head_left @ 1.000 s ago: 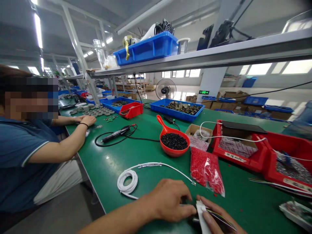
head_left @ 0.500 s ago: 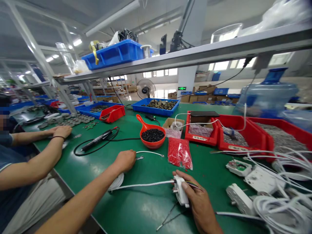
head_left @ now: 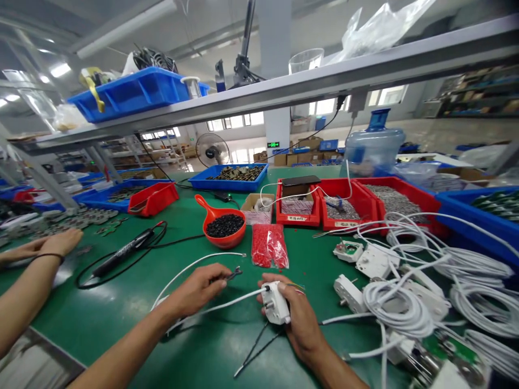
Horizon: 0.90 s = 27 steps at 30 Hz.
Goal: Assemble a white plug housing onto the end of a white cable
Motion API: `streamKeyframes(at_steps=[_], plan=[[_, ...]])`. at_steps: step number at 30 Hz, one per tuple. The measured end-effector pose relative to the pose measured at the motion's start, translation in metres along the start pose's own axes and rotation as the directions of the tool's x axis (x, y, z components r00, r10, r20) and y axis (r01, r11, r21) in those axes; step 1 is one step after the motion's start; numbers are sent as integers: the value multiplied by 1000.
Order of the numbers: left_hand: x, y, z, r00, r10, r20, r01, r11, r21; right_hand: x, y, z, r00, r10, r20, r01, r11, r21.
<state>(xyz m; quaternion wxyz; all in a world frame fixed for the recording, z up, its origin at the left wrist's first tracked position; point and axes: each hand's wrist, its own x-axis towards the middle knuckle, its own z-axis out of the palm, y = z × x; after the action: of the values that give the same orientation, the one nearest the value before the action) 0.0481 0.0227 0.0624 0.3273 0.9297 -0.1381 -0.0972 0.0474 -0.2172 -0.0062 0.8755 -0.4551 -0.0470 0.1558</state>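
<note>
My left hand is closed around a small metal hand tool. Only the tool's forked tip shows past the fingers, and its exact kind is hidden. My right hand grips a white plug housing, its metal pins facing left. A white cable enters the housing on the left, and thin coloured wires come out by the right thumb. Below the housing, two thin dark prongs spread in a V over the green table. The left forearm partly covers the coiled cable.
An orange ladle of black pieces and a bag of red pieces lie ahead. Red bins stand behind. White housings and coiled cables crowd the right. A black pen-shaped tool and a co-worker's hands are left.
My view has swung right. My left hand has lifted from the table with the metal tool and come closer to the housing. The right hand has turned the housing so its pin side shows more.
</note>
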Motion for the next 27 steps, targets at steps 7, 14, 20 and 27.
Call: streamKeyframes(at_steps=[7, 14, 20, 27], plan=[[10, 41, 25, 994, 99, 49, -86, 971, -223, -1, -4, 3, 999, -25, -47, 27, 999, 45], [13, 43, 47, 989, -92, 115, 140, 836, -531, 1, -2, 1, 993, -105, -46, 104, 994, -19], [11, 50, 68, 958, -187, 216, 286, 624, -728, 1, 3, -8, 979, -203, -14, 197, 964, -181], [19, 44, 23, 968, 249, -19, -249, 968, 24, -5, -29, 3, 940, -291, 176, 339, 775, -533]])
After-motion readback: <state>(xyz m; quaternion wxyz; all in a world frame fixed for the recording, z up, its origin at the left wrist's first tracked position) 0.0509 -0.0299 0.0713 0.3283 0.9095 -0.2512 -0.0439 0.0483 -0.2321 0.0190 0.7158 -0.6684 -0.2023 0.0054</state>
